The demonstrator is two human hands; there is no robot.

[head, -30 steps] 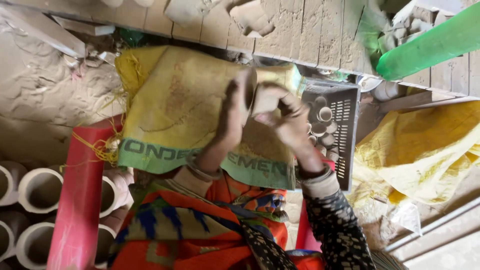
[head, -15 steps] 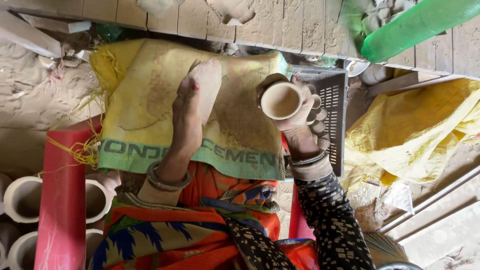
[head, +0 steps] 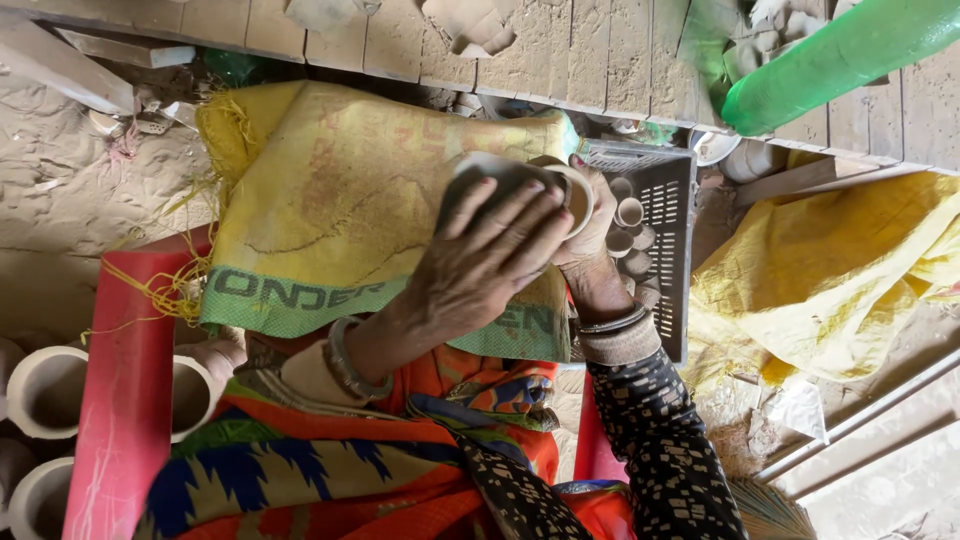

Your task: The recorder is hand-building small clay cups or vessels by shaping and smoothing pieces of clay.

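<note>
A small pale clay cup (head: 580,198) lies on its side over my lap, its rim showing to the right. My right hand (head: 598,255), in a dark patterned sleeve, grips the cup from behind. My left hand (head: 490,255), a bangle on its wrist, presses a grey rubbing pad (head: 480,172) over the cup's side and hides most of it. Both hands hover above a yellow woven sack (head: 330,200) spread across my knees.
A dark plastic crate (head: 668,260) holding several small clay cups stands just right of my hands. Beyond lie wooden planks (head: 600,50), a green plastic tube (head: 840,55) and another yellow sack (head: 830,280). A red stool (head: 125,400) and larger clay cups (head: 45,390) are at left.
My left hand, held apart with the pad half a second ago, has swung right and now covers the cup. My right hand has turned the cup's mouth from facing up to sideways.
</note>
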